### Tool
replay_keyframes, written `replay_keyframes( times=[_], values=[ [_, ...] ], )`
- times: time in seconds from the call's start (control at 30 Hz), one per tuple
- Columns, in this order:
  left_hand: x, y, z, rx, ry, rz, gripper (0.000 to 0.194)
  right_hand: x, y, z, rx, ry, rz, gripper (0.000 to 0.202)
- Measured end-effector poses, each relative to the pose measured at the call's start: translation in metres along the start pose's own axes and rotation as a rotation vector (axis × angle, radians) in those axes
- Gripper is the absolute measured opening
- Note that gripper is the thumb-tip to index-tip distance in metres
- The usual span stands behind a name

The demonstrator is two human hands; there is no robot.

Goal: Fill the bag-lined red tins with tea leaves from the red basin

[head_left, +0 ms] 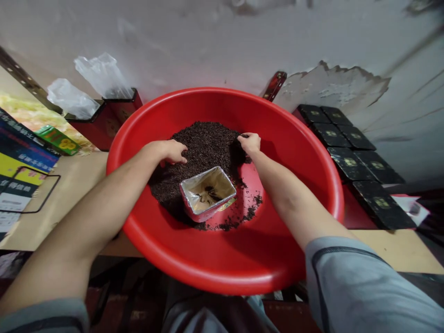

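Note:
A large red basin holds a heap of dark, loose leaf-like material. A small red box with a clear plastic lining sits tilted in the basin, in front of the heap, with a little of the dark material inside. On the left side of the heap rests my left hand, its fingers apart and partly sunk in the material. My right hand is at the heap's right edge, fingers curled together at the dark material; whether it grips any is hidden.
Black-lidded boxes stand in rows right of the basin. Two dark red boxes with plastic bags are at the back left. A green packet and a printed carton lie far left. A wall rises behind.

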State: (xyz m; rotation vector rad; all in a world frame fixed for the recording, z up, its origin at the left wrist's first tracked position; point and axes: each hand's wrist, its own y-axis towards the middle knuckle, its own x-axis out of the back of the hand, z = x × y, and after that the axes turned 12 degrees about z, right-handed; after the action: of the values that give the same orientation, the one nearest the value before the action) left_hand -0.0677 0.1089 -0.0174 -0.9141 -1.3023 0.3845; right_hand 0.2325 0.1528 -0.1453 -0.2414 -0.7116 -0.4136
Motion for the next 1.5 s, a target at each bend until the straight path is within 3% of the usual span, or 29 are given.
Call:
replay_keyframes(
  times=[0.17,0.3,0.4,0.5,0.63,0.73,0.83,0.97,1.2,1.5],
  values=[
    [0.001,-0.001,0.004,-0.062,0.04,-0.077,0.07,0.02,-0.025,0.056,0.114,0.085,0.198,0.02],
    [0.001,-0.001,0.006,-0.09,-0.013,-0.115,0.07,0.035,-0.067,0.094,0.239,0.164,0.355,0.018],
    [0.0,-0.002,0.007,-0.073,-0.081,-0.106,0.071,0.043,-0.102,0.108,0.378,0.249,0.487,0.018],
    [0.0,-0.006,0.006,-0.067,-0.1,-0.087,0.069,0.043,-0.14,0.108,0.611,0.293,0.598,0.02],
    [-0.002,-0.011,0.003,-0.05,-0.099,-0.072,0.069,0.031,-0.178,0.091,1.02,0.225,0.595,0.02],
    [-0.003,-0.012,0.001,-0.03,-0.105,-0.059,0.069,0.021,-0.188,0.077,1.334,0.12,0.602,0.017],
    [-0.003,-0.01,0.003,-0.034,-0.118,-0.043,0.069,0.017,-0.188,0.071,1.525,-0.008,0.625,0.017],
    [-0.003,-0.004,0.006,-0.06,-0.117,-0.036,0.071,0.018,-0.187,0.071,1.61,-0.079,0.613,0.019],
    [-0.003,-0.004,0.002,-0.016,-0.006,-0.006,0.073,0.019,-0.189,0.07,1.574,-0.094,0.655,0.021],
    [-0.005,-0.009,-0.004,-0.029,-0.052,0.054,0.073,0.021,-0.188,0.072,1.608,-0.022,0.697,0.024]
  ],
)
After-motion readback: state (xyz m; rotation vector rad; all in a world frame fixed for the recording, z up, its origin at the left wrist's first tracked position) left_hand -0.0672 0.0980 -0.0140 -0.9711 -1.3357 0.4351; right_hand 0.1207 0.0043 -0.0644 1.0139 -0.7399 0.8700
